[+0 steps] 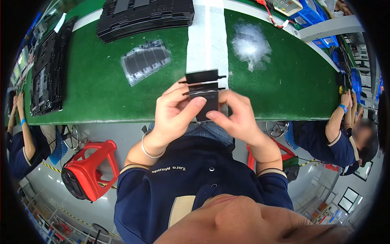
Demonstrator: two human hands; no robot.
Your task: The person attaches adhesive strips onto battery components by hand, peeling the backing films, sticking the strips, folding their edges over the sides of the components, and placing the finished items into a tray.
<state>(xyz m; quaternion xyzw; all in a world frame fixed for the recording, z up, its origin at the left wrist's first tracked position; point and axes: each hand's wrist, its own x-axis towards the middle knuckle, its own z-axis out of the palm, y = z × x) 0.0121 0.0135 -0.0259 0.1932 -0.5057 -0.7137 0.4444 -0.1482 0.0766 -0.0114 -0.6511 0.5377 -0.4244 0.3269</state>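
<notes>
The black flat plates (pixel 207 107), a few together, are in both hands, above the near edge of the green worktop (pixel 280 87). The fingers of the left hand (pixel 172 114) are closed around their left side, with the thumb pressed on the front plate. The fingers of the right hand (pixel 239 118) are bent and nearly closed, gripping the right edge of this plate. Behind the hands, a white strip (pixel 207 46) runs across the worktop. To its left lies a clear plastic sheet (pixel 146 61) with dark rectangles; to its right lies a pile of clear sheets (pixel 250 42). Farther away is a stack of black trays (pixel 146 18), and another stack (pixel 48 77) stands at the far left.
</notes>
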